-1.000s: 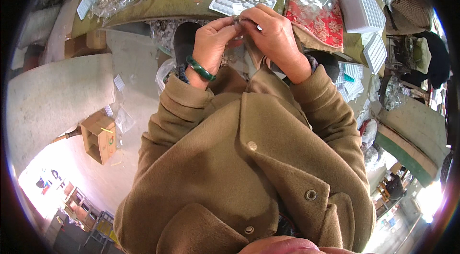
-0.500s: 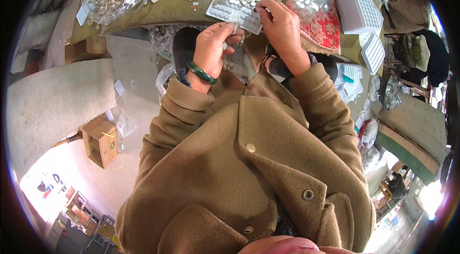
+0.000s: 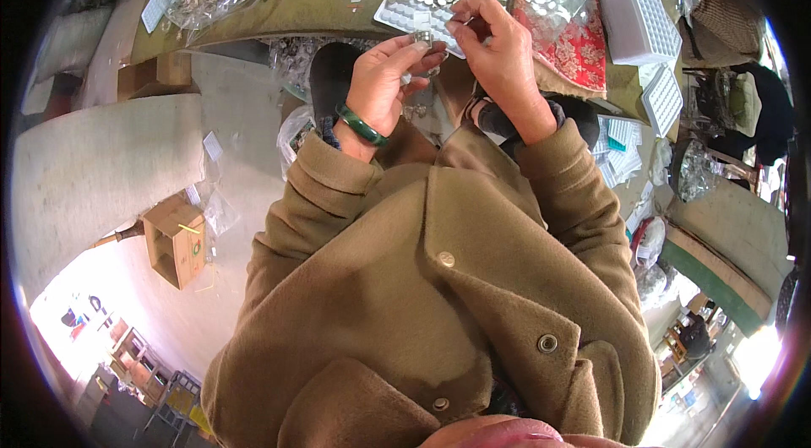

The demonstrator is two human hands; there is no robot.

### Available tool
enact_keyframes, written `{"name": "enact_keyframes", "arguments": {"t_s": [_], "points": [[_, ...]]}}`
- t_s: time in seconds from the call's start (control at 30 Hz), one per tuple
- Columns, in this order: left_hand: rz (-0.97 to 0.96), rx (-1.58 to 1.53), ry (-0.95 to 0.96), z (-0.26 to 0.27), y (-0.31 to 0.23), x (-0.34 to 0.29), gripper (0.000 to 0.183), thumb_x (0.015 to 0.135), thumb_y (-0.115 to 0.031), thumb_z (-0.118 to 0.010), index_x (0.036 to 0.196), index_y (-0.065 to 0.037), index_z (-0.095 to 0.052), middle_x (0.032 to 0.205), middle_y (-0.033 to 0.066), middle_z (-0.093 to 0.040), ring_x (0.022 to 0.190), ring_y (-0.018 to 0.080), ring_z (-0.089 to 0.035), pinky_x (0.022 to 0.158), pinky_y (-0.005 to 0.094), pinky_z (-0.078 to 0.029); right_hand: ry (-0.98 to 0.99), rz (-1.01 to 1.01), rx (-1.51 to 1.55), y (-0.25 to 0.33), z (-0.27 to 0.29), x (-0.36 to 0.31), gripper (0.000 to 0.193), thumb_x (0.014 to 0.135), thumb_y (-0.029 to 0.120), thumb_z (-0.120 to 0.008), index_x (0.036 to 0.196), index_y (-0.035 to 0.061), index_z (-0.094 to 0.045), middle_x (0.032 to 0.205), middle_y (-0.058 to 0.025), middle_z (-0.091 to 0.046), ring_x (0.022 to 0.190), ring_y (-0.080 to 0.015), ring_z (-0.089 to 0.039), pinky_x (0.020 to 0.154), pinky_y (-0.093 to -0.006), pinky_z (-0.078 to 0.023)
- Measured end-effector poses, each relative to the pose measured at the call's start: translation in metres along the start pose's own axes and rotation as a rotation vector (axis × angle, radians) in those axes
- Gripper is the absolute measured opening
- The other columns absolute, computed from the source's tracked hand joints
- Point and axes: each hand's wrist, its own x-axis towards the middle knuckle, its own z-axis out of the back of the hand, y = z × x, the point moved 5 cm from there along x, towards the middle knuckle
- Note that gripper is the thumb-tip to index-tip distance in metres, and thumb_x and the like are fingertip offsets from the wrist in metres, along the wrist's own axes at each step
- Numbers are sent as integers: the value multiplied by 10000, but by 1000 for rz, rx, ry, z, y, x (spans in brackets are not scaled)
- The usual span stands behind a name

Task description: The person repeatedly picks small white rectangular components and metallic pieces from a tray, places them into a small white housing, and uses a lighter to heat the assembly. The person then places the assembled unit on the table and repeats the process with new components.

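gently now, left hand [image 3: 378, 85] pinching a small shiny piece [image 3: 424, 38] near the white tray [image 3: 392, 16]
its other fingers curl loosely; right hand [image 3: 502, 44], thumb and finger nearly meeting, contents impossible to tell. a light, steady pinch suits so tiny a piece; fingers partly hide its shape.

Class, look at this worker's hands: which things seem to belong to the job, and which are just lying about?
Likely in use:
- small silvery piece, held in the left hand
- white rectangular plastic tray of round silvery discs, beside the right hand

Likely just lying about:
- open brown cardboard box, on the floor
- crumpled clear plastic bag, beside it
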Motion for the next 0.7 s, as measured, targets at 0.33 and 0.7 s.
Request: {"name": "enact_keyframes", "arguments": {"t_s": [0.33,0.7], "points": [[-25,30,9,-6,4,-11,209,936,-187,-651,1088,-51,-695,1003,6,-709,910,104,-677,683,227,-454,-24,350,-237,29,-6,-20,150,821,11,-665,962,37,-620,881,-114,-637,808,-312,-637,711,-373,-529],[-270,132,-111,-6,9,-12,284,910,-132,-690,1153,16,-680,1018,49,-706,873,100,-661,656,229,-547,89,153,-2,17,-5,-16,167,798,3,-668,950,40,-610,860,-118,-644,805,-292,-642,726,-358,-521]]}}
